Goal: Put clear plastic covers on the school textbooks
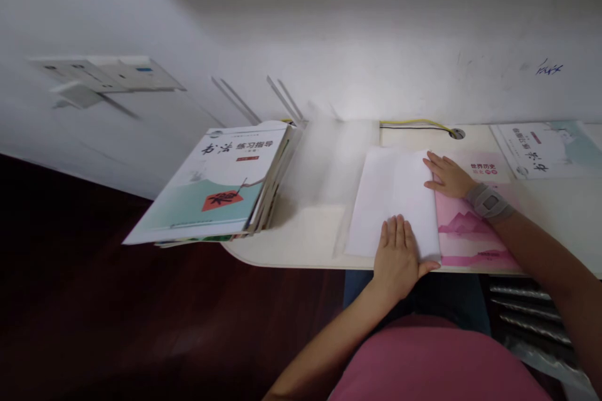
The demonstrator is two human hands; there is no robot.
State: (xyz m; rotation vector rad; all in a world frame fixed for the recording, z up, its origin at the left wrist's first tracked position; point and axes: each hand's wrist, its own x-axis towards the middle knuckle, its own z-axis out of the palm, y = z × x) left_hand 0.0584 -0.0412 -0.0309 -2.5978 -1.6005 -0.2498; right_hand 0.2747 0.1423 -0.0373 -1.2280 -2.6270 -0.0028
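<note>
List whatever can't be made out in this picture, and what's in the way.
All in the head view:
Stack of books: the covers below are hidden by the top book.
Pink book: part of its cover is behind the right hand and forearm.
White page: partly covered by the left hand.
Far-right book: cut off by the picture's right edge.
Wall scribble: too small to read.

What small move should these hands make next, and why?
Probably slide the right hand down along the white sheet's edge beside the pink book, smoothing it: that hand rests near the edge's top, while the left hand presses flat near its bottom.
</note>
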